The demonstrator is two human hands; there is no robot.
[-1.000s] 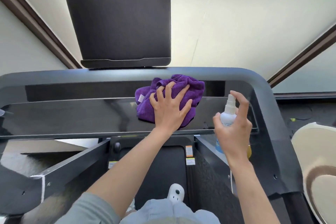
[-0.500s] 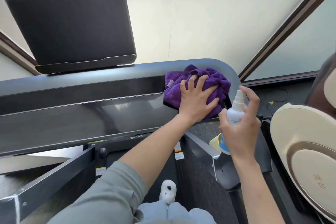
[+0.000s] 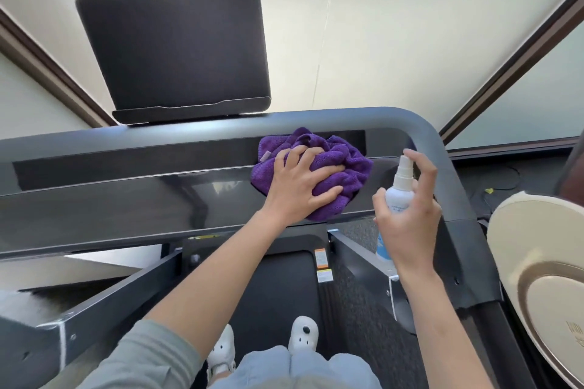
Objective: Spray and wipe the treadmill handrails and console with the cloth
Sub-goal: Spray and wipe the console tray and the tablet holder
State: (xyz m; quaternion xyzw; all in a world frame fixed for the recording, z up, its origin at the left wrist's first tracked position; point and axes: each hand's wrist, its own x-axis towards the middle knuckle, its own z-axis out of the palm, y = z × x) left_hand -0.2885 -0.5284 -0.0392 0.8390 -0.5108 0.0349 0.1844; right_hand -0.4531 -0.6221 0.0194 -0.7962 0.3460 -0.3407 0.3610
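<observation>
A bunched purple cloth (image 3: 347,164) lies on the right part of the glossy black treadmill console (image 3: 126,199). My left hand (image 3: 300,186) lies on top of it, fingers spread and curled into the folds, pressing it down. Just right of the cloth, my right hand (image 3: 407,224) grips a white spray bottle (image 3: 399,193) upright, with the index finger arched over the nozzle. The grey handrail (image 3: 442,161) curves round the console's far right corner, behind the bottle.
A dark screen panel (image 3: 173,50) stands above the console at the back. A cream and gold rounded object (image 3: 537,262) sits close on the right. Below are the treadmill belt (image 3: 278,287), slanted side rails and my white shoes (image 3: 303,335).
My left hand slid the cloth right along the console, then back a little left. The fingers now dig deeper into the cloth. My right hand still holds the bottle beside it.
</observation>
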